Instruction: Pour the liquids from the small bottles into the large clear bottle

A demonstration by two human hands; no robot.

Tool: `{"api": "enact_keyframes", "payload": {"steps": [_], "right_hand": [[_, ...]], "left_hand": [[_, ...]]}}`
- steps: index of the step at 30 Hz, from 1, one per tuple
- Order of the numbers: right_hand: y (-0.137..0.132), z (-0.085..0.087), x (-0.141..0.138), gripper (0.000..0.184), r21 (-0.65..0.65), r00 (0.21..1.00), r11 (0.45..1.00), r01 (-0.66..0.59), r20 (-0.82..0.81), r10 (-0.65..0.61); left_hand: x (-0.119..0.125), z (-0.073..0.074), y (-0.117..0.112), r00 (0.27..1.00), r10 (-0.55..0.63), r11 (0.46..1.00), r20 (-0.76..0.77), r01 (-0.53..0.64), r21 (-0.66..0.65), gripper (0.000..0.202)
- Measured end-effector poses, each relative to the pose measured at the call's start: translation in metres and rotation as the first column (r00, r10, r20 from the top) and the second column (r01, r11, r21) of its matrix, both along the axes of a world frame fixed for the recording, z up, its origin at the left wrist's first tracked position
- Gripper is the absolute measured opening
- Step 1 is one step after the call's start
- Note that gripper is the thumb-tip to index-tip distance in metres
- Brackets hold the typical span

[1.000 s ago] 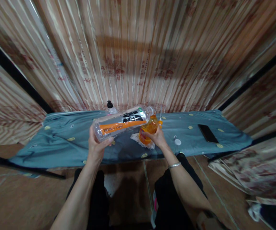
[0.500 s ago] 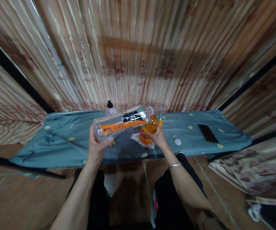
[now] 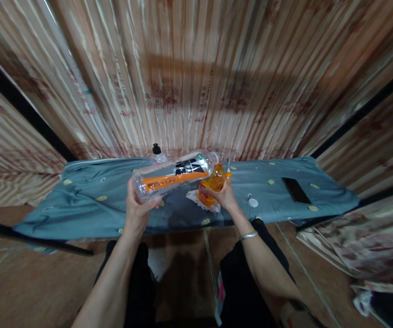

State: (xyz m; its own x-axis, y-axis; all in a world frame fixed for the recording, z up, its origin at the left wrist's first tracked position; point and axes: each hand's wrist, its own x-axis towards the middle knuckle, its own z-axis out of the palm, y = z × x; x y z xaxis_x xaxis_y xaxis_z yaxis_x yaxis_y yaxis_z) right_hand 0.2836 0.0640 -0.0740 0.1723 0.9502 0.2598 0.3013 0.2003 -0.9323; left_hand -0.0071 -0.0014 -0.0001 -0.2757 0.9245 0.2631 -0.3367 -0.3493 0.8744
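Note:
My left hand (image 3: 137,210) is closed round the base of a large clear plastic bottle (image 3: 174,175) with a black and orange label. The bottle lies almost level, its mouth over a small round orange bottle (image 3: 211,184). That small bottle stands on a white cloth (image 3: 194,198) on the table, and my right hand (image 3: 224,195) grips its side. A silver bracelet is on my right wrist.
The low table is covered with a blue-grey patterned cloth (image 3: 90,196). On it lie a white cap (image 3: 252,202), a black phone (image 3: 295,190) at the right, and a black-capped bottle (image 3: 156,153) at the back. Striped curtains hang behind; my knees are below the table edge.

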Motion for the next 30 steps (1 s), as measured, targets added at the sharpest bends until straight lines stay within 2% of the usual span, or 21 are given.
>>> {"api": "enact_keyframes", "payload": {"steps": [5, 18, 30], "right_hand": [[-0.0028, 0.0056, -0.0016, 0.075, -0.051, 1.000, 0.998, 0.023, -0.008, -0.023], [-0.0032, 0.0042, -0.0026, 0.078, -0.050, 0.999, 0.997, 0.052, 0.010, -0.051], [-0.0029, 0.0030, -0.0022, 0.077, -0.024, 0.999, 0.998, 0.049, 0.011, -0.049]], "left_hand": [[0.0009, 0.0005, -0.0003, 1.000, 0.007, 1.000, -0.001, -0.007, 0.001, 0.091], [-0.0009, -0.0039, 0.0013, 1.000, -0.002, 1.000, -0.017, 0.002, 0.001, 0.096], [0.0016, 0.0012, -0.0005, 1.000, 0.006, 1.000, -0.010, -0.006, -0.006, 0.093]]}}
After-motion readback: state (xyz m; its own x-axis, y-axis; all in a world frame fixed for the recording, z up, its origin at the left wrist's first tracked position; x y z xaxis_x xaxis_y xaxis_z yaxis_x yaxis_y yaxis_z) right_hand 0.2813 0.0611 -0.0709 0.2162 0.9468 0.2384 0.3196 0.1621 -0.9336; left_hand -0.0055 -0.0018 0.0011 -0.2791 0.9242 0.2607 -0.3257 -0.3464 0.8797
